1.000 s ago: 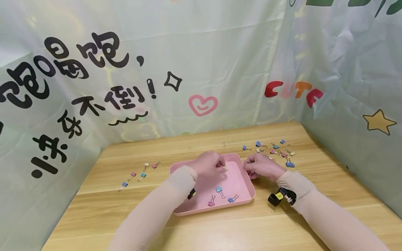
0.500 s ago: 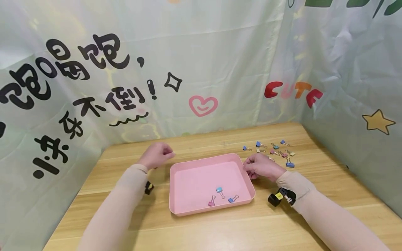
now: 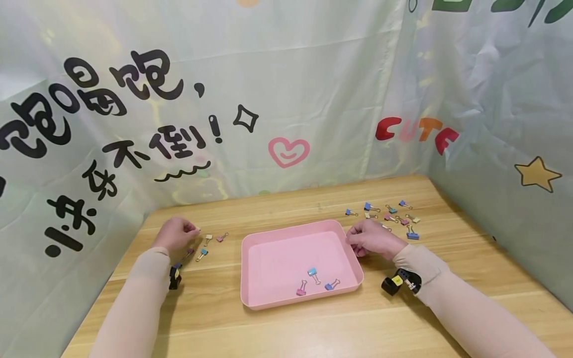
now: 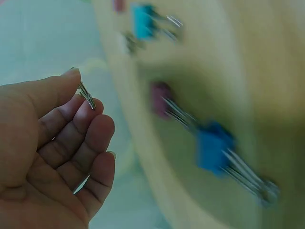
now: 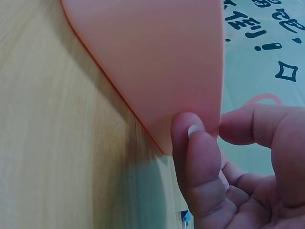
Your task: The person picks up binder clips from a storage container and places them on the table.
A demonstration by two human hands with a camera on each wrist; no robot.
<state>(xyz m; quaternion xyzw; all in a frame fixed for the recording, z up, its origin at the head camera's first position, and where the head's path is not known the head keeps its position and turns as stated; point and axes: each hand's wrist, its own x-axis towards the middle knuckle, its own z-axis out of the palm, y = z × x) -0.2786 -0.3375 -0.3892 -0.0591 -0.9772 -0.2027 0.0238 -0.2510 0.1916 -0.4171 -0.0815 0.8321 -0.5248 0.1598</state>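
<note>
My left hand [image 3: 176, 233] is over the left part of the table, beside a small group of binder clips. Thumb and forefinger pinch a binder clip [image 4: 87, 96], its metal handles showing and its body mostly hidden. Below it in the left wrist view lie a blurred blue clip [image 4: 215, 149] and a dark pink clip [image 4: 162, 98]. My right hand [image 3: 375, 237] grips the right wall of a pink tray [image 3: 277, 268], thumb on one side and fingers on the other. Inside the tray, near its front, are a light blue clip [image 3: 312, 272], a pink clip [image 3: 302, 289] and a blue clip [image 3: 332, 285].
Next to the left hand lie a cream clip [image 3: 208, 238], a pink clip [image 3: 221, 237] and a teal clip [image 3: 203, 254]. Several more clips, among them a large blue one [image 3: 412, 234], are scattered behind the right hand. Printed cloth [image 3: 331, 99] walls the table's back and sides.
My left hand has moved left from above the tray, across the table, to the left group of clips, with the clip in its pinch. The right hand has stayed on the tray's wall.
</note>
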